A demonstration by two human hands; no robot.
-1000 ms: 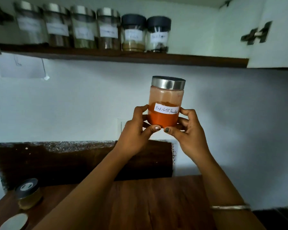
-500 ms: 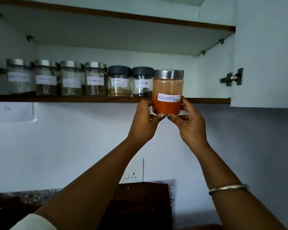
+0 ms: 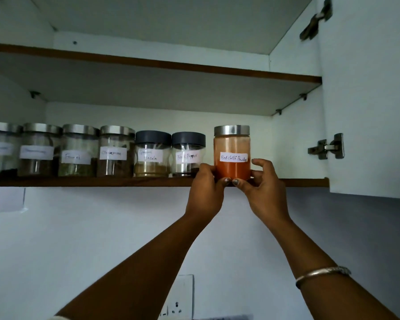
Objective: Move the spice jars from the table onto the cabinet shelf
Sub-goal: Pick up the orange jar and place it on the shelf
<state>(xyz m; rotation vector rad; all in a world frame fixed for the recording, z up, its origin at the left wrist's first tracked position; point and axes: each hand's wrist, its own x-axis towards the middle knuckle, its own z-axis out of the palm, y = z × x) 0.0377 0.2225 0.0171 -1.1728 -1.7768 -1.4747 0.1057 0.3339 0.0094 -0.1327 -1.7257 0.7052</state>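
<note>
The red chilli powder jar, steel-lidded with a white label, stands upright at the front edge of the cabinet shelf. My left hand grips its lower left side and my right hand grips its lower right, thumbs under the base rim. Just left of it stands the black pepper jar with a dark lid, a small gap between them. Further left a row of several labelled jars fills the shelf. The table is out of view.
The cabinet's white side wall and an open door with a metal hinge lie right of the jar. An upper shelf runs overhead. A wall socket sits low between my forearms.
Both hands raised the chilli jar from chest height up to the shelf and moved it in over the edge, right of the black pepper jar. My view tilted upward, losing the table.
</note>
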